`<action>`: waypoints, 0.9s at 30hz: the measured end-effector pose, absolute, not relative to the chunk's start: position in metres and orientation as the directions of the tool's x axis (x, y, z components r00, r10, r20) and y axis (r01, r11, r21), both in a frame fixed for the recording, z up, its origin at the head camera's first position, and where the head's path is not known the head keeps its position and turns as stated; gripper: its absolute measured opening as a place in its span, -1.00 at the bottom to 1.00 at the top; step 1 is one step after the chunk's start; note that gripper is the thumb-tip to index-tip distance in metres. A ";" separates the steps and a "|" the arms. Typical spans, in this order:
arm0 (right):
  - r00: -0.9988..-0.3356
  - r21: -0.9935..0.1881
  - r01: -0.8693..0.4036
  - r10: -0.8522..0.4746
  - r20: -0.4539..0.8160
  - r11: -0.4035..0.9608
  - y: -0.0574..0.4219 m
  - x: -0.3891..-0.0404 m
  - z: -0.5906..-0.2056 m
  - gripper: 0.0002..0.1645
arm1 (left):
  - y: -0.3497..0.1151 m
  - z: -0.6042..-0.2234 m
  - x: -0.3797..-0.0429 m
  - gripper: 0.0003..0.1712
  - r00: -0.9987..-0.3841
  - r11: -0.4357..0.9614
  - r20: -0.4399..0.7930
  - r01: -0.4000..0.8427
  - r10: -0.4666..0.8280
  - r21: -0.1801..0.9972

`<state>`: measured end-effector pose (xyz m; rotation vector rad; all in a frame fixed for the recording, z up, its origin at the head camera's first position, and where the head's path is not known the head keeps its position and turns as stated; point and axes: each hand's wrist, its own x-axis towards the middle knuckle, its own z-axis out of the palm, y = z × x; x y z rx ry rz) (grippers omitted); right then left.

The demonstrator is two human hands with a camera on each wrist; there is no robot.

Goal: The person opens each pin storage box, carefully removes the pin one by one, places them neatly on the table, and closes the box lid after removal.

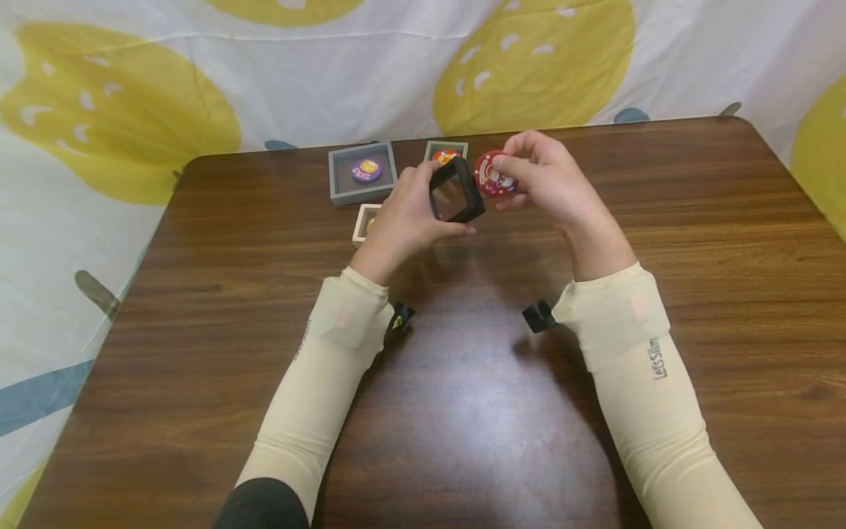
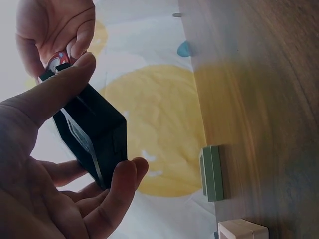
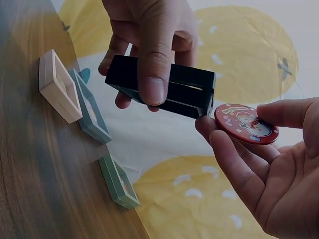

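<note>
My left hand point(image 1: 408, 213) grips a small black display frame point(image 1: 468, 197) with a clear window, thumb on one side and fingers on the other, held above the table. In the right wrist view a narrow gap runs along the side of the black frame point(image 3: 189, 82). My right hand point(image 1: 558, 180) pinches a round red badge point(image 1: 494, 175) with a cartoon figure on it, between thumb and fingers. The badge point(image 3: 246, 123) is right at the frame's end, tilted. From the left wrist, the badge point(image 2: 59, 60) is mostly hidden behind the frame and thumb.
On the brown table point(image 1: 463, 411) stand a grey frame point(image 1: 337, 192) with a purple badge point(image 1: 366, 170), a green frame point(image 1: 456, 145) with a red badge, and a cream frame point(image 1: 360, 224) partly behind my left hand. A patterned cloth point(image 1: 370, 81) hangs behind the table's far edge.
</note>
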<state>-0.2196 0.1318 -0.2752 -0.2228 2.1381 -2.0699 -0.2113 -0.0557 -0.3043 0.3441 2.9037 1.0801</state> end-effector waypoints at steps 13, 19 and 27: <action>-0.967 -0.992 -0.025 -0.255 -0.009 0.128 0.131 -0.218 -0.274 -0.90 | -0.055 -0.305 -0.211 0.07 -0.977 0.752 0.055 0.195 0.207 0.630; -0.959 -0.967 -0.087 -0.283 0.017 0.238 0.129 -0.217 -0.276 -0.84 | -0.055 -0.306 -0.211 0.00 -0.976 0.737 0.068 0.200 0.205 0.646; -0.962 -0.844 -0.228 -0.243 0.120 0.486 0.125 -0.213 -0.277 -0.81 | -0.055 -0.307 -0.209 -0.05 -0.980 0.723 0.071 0.187 0.188 0.665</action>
